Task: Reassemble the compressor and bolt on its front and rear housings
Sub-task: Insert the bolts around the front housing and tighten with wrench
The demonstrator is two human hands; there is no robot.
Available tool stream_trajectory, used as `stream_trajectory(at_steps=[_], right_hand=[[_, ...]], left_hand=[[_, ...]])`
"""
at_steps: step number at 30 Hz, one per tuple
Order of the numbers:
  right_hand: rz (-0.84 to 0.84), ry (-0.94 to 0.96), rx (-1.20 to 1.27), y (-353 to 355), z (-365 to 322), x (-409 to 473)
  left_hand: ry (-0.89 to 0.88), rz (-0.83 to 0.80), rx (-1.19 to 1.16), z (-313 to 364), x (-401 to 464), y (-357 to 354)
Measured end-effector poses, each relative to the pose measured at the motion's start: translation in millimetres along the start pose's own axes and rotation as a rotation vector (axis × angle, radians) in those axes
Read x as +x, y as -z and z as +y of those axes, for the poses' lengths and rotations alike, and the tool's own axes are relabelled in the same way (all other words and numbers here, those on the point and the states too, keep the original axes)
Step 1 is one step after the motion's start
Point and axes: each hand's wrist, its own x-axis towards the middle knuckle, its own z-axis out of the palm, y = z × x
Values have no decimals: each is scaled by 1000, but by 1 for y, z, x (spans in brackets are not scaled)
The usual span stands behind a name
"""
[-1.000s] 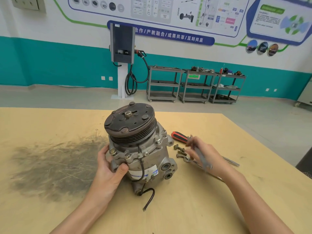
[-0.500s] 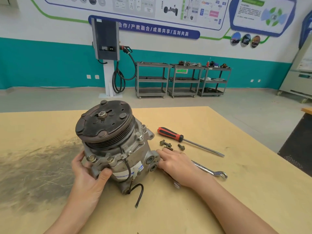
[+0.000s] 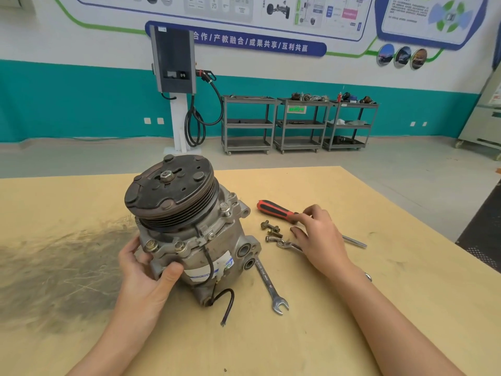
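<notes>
Gripping the compressor (image 3: 189, 229) at frame center, the left hand (image 3: 146, 272) is curling fingers behind the housing w/ thumb in front. It's sitting tilted on the table (image 3: 352, 321). Right hand (image 3: 320, 237), center-right, is hovering w/ fingers bent above loose bolts (image 3: 271, 230), beside the screwdriver (image 3: 276, 210); pinch unclear. Wrench (image 3: 268, 283) is lying just right of the compressor.

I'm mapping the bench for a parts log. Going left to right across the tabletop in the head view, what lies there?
Dark smudge → left hand → compressor → wrench → right hand. The loose bolts, the second wrench and the screwdriver overlap that stretch, so their places are unclear.
</notes>
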Motion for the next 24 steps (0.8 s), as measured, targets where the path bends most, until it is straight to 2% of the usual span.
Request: stream_trajectory(at_steps=[4,10,18,24], right_hand=[[-171,-31,-38,-10,3,2],[-301,32,-34,-13,-7,1],[-215,143,-15,-9,-20,2],[-150,275,-162,-12,-25,4]], left_hand=[[5,-12,-21,-3,2,3],[8,-30,1,-3,2,3],[-8,-33,-16,-4,2,4],[-17,-33,-25,-8,3,5]])
